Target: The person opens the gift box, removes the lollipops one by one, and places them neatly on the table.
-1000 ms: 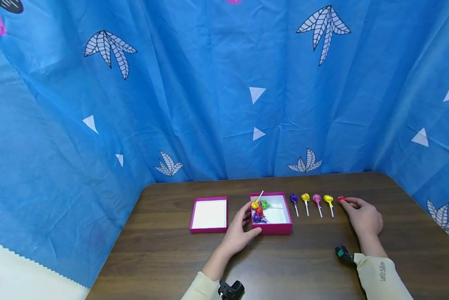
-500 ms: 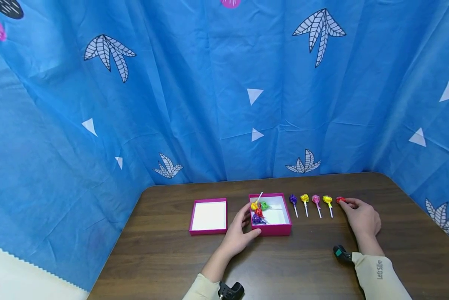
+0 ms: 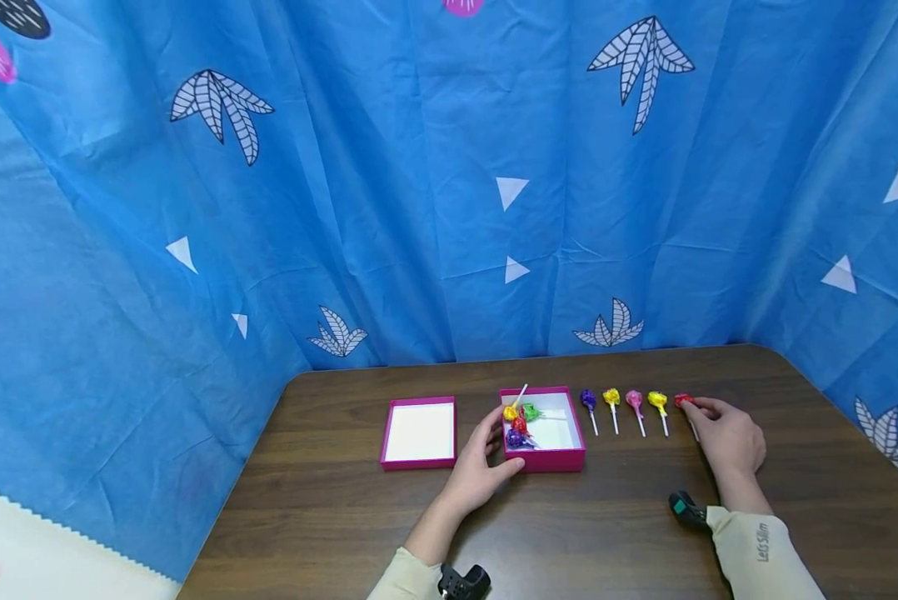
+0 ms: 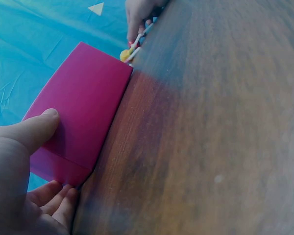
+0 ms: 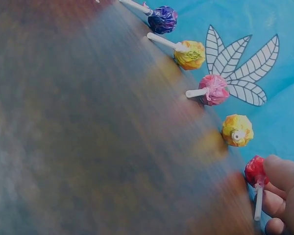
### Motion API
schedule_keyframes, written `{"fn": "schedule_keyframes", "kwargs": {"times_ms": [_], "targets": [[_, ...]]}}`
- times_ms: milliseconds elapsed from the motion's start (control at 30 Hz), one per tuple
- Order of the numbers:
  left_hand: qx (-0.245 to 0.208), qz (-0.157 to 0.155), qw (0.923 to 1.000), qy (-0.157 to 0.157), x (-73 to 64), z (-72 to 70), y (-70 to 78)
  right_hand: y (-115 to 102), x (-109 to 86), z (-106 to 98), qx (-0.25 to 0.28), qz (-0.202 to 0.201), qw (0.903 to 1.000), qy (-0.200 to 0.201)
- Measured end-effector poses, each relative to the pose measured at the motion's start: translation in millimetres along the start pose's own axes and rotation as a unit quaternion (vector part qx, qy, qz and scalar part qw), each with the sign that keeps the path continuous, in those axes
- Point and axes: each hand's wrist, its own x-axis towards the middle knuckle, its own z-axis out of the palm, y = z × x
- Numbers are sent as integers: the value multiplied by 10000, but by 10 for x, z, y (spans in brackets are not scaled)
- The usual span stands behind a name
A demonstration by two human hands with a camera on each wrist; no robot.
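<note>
My right fingers [image 5: 280, 172] pinch the red lollipop [image 5: 255, 170] — head at their tips; my left fingers [image 4: 65, 209] grip the pink box [image 4: 88, 98].

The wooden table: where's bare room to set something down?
The wooden table is bare between the forearms and left of the magenta lid. Right of the magenta box is crowded: five lollipops line up, the right hand pinching the red one.

Blue leaf-print curtain [image 3: 396, 192] behind brown wooden table [image 3: 314, 517]
</note>
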Motion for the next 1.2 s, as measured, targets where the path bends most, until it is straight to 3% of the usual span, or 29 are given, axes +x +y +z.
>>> {"fn": "schedule_keyframes", "kwargs": {"times_ms": [1200], "targets": [[-38, -87, 10000, -7, -9, -22, 42, -13, -6, 0, 210, 67, 9998, 10]]}}
